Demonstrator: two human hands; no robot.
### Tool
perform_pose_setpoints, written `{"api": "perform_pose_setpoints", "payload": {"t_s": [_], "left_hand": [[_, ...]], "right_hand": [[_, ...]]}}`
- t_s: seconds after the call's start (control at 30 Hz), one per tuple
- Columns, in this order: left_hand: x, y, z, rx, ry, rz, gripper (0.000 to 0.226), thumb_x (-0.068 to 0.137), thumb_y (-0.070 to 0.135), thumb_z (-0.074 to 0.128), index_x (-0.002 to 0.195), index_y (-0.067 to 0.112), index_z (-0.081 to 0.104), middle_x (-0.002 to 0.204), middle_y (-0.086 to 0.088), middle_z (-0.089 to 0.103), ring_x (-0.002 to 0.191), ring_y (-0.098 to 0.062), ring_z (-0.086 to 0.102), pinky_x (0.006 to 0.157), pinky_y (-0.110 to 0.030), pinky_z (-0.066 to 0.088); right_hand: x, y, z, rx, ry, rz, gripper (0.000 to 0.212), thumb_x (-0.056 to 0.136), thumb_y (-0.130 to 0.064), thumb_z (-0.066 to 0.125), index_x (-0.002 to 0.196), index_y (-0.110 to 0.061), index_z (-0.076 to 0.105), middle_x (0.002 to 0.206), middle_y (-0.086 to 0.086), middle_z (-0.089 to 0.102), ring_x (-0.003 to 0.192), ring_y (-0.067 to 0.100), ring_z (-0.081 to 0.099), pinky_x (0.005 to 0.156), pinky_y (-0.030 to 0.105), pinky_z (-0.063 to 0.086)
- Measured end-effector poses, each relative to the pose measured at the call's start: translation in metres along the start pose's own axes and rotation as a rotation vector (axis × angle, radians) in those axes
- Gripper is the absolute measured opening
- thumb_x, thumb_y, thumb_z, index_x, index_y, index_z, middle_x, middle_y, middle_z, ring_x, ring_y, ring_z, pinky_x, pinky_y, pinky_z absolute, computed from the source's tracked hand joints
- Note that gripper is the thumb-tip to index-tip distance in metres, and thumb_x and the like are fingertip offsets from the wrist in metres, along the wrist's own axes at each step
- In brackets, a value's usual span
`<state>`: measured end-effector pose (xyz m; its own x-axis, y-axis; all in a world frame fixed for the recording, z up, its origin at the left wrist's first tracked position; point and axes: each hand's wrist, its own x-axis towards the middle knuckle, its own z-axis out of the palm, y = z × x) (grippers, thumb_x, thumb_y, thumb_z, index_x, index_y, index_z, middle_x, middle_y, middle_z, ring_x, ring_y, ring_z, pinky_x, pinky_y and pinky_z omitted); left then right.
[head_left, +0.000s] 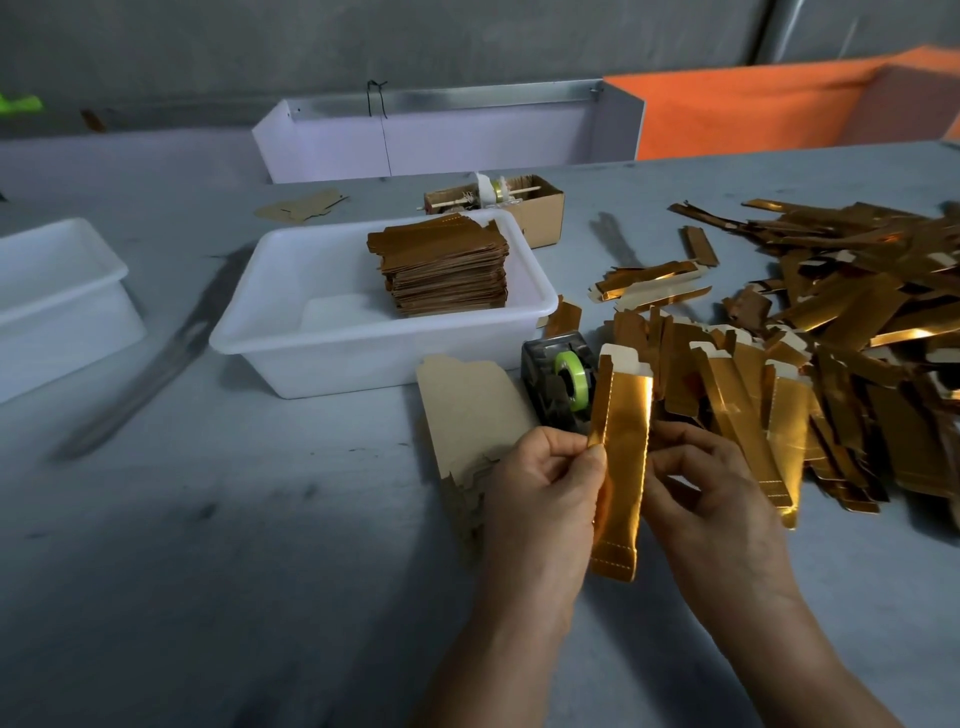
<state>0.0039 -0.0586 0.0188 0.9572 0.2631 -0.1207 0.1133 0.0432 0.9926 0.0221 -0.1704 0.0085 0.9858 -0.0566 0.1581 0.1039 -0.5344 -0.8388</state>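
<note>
Gold carton (621, 457) held upright, a bit tilted, in the air over the table (208, 571), right between both hands. Its white-tabbed top end points to 12 o'clock, the bottom end to 6. It is long, flat and folded, with the shiny side towards the camera.

Left hand (540, 488) sits at 9 o'clock of the carton. Fingers are curled, with thumb and fingertips pinching the carton's left edge about halfway down.

Right hand (717, 493) sits at 3 o'clock of the carton. Fingers are curled in, the tips against the carton's right edge at about the same height, holding it. Exact contact of the thumb is hard to make out.

Tape dispenser (558, 379) with a green roll is at 12 o'clock of the left hand, just behind the carton. Brown cardboard sheets (467, 400) lie flat at 10 o'clock of the left hand, partly under it.

White tub (291, 332) is at 11 o'clock, with a stack of gold blanks (447, 275) in its far right corner. A loose pile of gold cartons (857, 312) spreads from 1 to 3 o'clock of the right hand. Second white tub (62, 275) is at the far left edge. Small cardboard box (545, 208) is behind the first tub.
</note>
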Motion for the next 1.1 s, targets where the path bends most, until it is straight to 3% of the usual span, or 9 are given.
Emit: {"api": "perform_pose_setpoints", "payload": {"t_s": [0.1, 0.33, 0.4, 0.53, 0.6, 0.67, 0.73, 0.9, 1.1], "left_hand": [[0.000, -0.002, 0.002, 0.023, 0.021, 0.024, 0.008, 0.093, 0.024, 0.060, 0.087, 0.028, 0.063, 0.081, 0.011, 0.072, 0.075, -0.003, 0.069, 0.058, -0.016, 0.051], [0.001, 0.001, 0.004, 0.151, 0.045, 0.081, 0.009, 0.092, 0.026, 0.060, 0.085, 0.032, 0.060, 0.091, 0.009, 0.070, 0.082, -0.006, 0.066, 0.063, -0.015, 0.052], [0.001, 0.003, 0.003, 0.125, 0.038, 0.047, 0.009, 0.092, 0.026, 0.061, 0.086, 0.032, 0.061, 0.091, 0.010, 0.070, 0.083, -0.006, 0.067, 0.065, -0.018, 0.054], [-0.004, 0.008, -0.002, 0.078, 0.040, -0.017, 0.010, 0.090, 0.025, 0.064, 0.081, 0.029, 0.064, 0.083, 0.010, 0.071, 0.080, -0.012, 0.069, 0.070, -0.031, 0.060], [-0.007, 0.010, -0.005, 0.034, 0.034, -0.040, 0.009, 0.089, 0.024, 0.065, 0.081, 0.027, 0.066, 0.079, 0.008, 0.072, 0.075, -0.015, 0.069, 0.067, -0.036, 0.060], [-0.010, 0.013, -0.008, 0.023, 0.013, -0.043, 0.008, 0.089, 0.025, 0.065, 0.082, 0.026, 0.067, 0.072, 0.007, 0.071, 0.057, -0.007, 0.064, 0.052, -0.024, 0.053], [-0.010, 0.015, -0.008, 0.005, -0.003, -0.060, 0.006, 0.090, 0.025, 0.064, 0.085, 0.023, 0.069, 0.070, 0.005, 0.070, 0.049, -0.003, 0.059, 0.048, -0.016, 0.046], [-0.013, 0.022, -0.008, -0.146, -0.059, -0.146, 0.010, 0.088, 0.011, 0.066, 0.098, 0.008, 0.069, 0.088, -0.006, 0.075, 0.079, -0.016, 0.073, 0.069, -0.025, 0.059], [-0.016, 0.026, -0.009, -0.191, -0.066, -0.113, 0.006, 0.087, 0.006, 0.066, 0.087, 0.010, 0.070, 0.077, -0.002, 0.074, 0.072, -0.012, 0.073, 0.062, -0.020, 0.057]], "right_hand": [[-0.001, 0.001, 0.002, 0.023, 0.015, 0.003, 0.014, 0.083, -0.018, 0.066, 0.070, -0.021, 0.060, 0.124, -0.009, 0.047, 0.101, 0.006, 0.048, 0.081, 0.021, 0.041], [0.002, 0.002, -0.005, -0.326, 0.019, -0.103, 0.002, 0.085, -0.010, 0.064, 0.087, -0.010, 0.064, 0.123, 0.002, 0.052, 0.097, 0.014, 0.054, 0.072, 0.014, 0.042], [0.000, 0.000, -0.012, -0.263, 0.046, -0.104, 0.002, 0.088, -0.015, 0.059, 0.086, -0.015, 0.060, 0.113, -0.001, 0.054, 0.090, 0.011, 0.053, 0.063, 0.011, 0.037], [-0.002, -0.011, -0.034, 0.199, -0.037, 0.143, 0.007, 0.088, -0.019, 0.055, 0.082, -0.021, 0.058, 0.086, -0.005, 0.062, 0.084, 0.013, 0.059, 0.071, 0.028, 0.047], [-0.004, -0.022, -0.047, 0.347, -0.126, 0.178, 0.006, 0.079, -0.023, 0.058, 0.079, -0.022, 0.064, 0.079, -0.003, 0.065, 0.076, 0.012, 0.062, 0.069, 0.029, 0.047], [-0.006, -0.032, -0.056, 0.373, -0.239, 0.120, 0.015, 0.068, -0.030, 0.056, 0.076, -0.025, 0.068, 0.075, -0.005, 0.066, 0.070, 0.010, 0.062, 0.067, 0.030, 0.047], [-0.006, -0.040, -0.060, 0.352, -0.332, 0.034, 0.018, 0.065, -0.032, 0.055, 0.076, -0.031, 0.070, 0.074, -0.005, 0.066, 0.068, 0.008, 0.061, 0.064, 0.027, 0.046], [0.000, -0.048, -0.058, 0.231, -0.409, -0.098, 0.021, 0.067, -0.035, 0.054, 0.080, -0.037, 0.070, 0.082, -0.012, 0.069, 0.077, -0.001, 0.060, 0.058, 0.018, 0.048], [0.003, -0.048, -0.051, 0.096, -0.401, -0.265, 0.025, 0.068, -0.035, 0.050, 0.086, -0.034, 0.068, 0.086, -0.023, 0.066, 0.084, -0.007, 0.058, 0.065, 0.003, 0.044]]}}
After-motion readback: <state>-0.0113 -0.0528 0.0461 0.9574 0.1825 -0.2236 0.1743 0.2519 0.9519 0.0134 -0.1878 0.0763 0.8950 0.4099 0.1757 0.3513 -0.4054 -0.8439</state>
